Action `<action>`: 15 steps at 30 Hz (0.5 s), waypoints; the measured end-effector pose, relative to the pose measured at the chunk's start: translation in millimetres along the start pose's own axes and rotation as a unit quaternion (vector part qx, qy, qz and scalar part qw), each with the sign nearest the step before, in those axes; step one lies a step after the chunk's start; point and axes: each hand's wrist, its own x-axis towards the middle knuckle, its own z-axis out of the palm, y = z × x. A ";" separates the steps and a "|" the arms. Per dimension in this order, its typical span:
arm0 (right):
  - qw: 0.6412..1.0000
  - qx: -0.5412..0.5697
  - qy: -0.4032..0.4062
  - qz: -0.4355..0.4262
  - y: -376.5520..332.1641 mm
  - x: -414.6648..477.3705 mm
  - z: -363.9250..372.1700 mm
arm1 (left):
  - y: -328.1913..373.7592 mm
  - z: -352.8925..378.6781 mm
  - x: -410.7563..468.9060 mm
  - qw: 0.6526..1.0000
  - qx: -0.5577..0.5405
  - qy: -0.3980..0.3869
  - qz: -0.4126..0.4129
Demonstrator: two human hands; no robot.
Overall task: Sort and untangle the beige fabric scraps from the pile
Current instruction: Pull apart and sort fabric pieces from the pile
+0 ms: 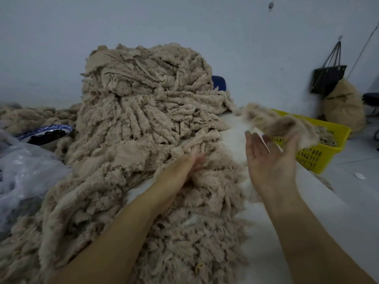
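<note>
step, likely: passing a loose scrap point(291, 128) to the basket point(320, 122) | right hand point(264, 158): palm up, fingers straight, scrap blurred at fingertips | left hand point(190, 167): sunk in pile point(143, 119), grip unclear | tip: pin pile, draw one strip free

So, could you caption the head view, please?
Left hand in beige scrap pile; open right hand by the yellow basket.

Left hand point(189, 163) reached forward, fingers sunk into heaped beige shaggy fabric pile point(143, 111), blurred, grip unclear. Right hand point(266, 160) hovered right of pile, palm up, fingers straight.
</note>
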 end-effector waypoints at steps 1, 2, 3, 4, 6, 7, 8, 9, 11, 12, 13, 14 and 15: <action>0.999 -0.023 0.040 0.013 -2.9 1.8 -4.9 | -2.9 -1.9 1.0 0.999 0.042 -0.009 -0.018; 0.991 -0.114 0.068 0.028 1.6 2.7 -9.6 | -4.6 -3.2 1.6 0.996 0.083 -0.020 -0.031; 0.967 -0.241 0.076 0.031 11.2 1.8 -12.4 | -6.1 -4.1 2.6 0.991 0.126 -0.034 -0.035; 0.929 -0.362 0.070 0.020 20.6 1.0 -14.3 | -6.2 -4.5 2.4 0.984 0.170 -0.049 -0.035; 0.827 -0.562 0.018 -0.016 33.8 -2.4 -15.8 | -10.1 -8.1 3.3 0.963 0.264 -0.055 -0.024; 0.784 -0.620 -0.034 -0.022 37.7 -4.5 -17.0 | -13.2 -10.2 5.4 0.949 0.311 -0.043 -0.013; 0.746 -0.658 -0.102 -0.010 40.8 -7.4 -18.9 | -14.8 -11.5 6.4 0.939 0.343 -0.026 -0.003; 0.704 -0.689 -0.170 0.009 44.5 -12.7 -19.9 | -15.2 -12.7 6.9 0.938 0.346 0.001 0.000; 0.608 -0.745 -0.271 0.031 51.4 -23.0 -19.9 | -13.5 -15.4 6.7 0.962 0.266 0.066 -0.003; 0.590 -0.755 -0.285 0.027 54.0 -24.5 -20.2 | -11.4 -17.6 7.1 0.977 0.190 0.098 -0.008; 0.596 -0.754 -0.275 0.027 54.1 -24.2 -18.3 | -9.3 -20.4 8.2 0.987 0.108 0.116 -0.017; 0.627 -0.740 -0.240 0.041 52.3 -22.1 -16.9 | -5.4 -21.7 8.3 0.993 0.019 0.113 -0.029; 0.673 -0.711 -0.194 0.064 48.6 -20.8 -14.4 | -3.0 -22.1 9.2 0.992 -0.074 0.097 -0.038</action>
